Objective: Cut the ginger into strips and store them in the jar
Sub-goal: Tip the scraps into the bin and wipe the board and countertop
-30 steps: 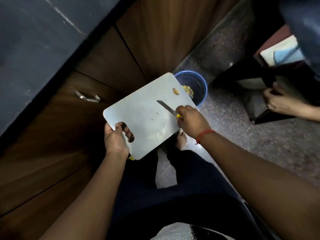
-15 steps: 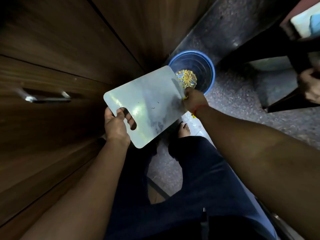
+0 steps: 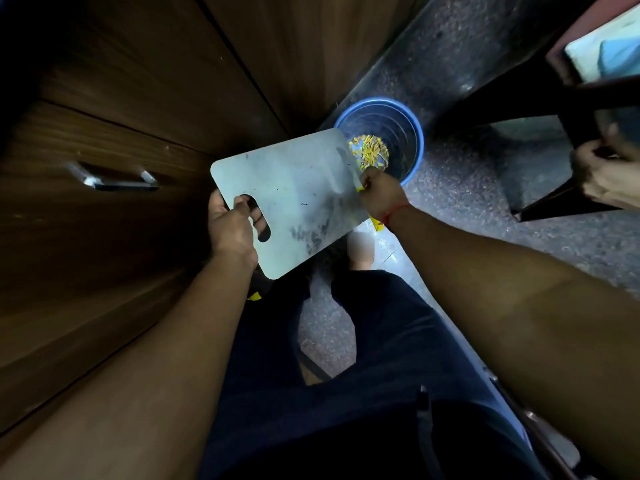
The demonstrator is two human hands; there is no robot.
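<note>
Head view: the left hand (image 3: pixel 230 233) holds the cutting board (image 3: pixel 294 199) tilted over the floor, its fingers (image 3: pixel 255 215) curled through the handle slot and showing on the board's top face. The right hand (image 3: pixel 379 194) is closed round the yellow handle of a knife (image 3: pixel 348 168), whose blurred blade lies on the board's far edge, just beyond the right fingers. Past that edge and below it stands a blue bin (image 3: pixel 414 147), and in its bottom lies a heap of yellow scraps (image 3: pixel 369 152). The board's face between the two hands is bare apart from dark smears and a few specks.

No ginger strips and no jar appear anywhere in this view, so where they are cannot be told. Judging from the cleared board and the scraps in the bin, this looks like clean-up of trimmings. Whether the strips are already stored or cutting is yet to come cannot be judged from here.
</note>
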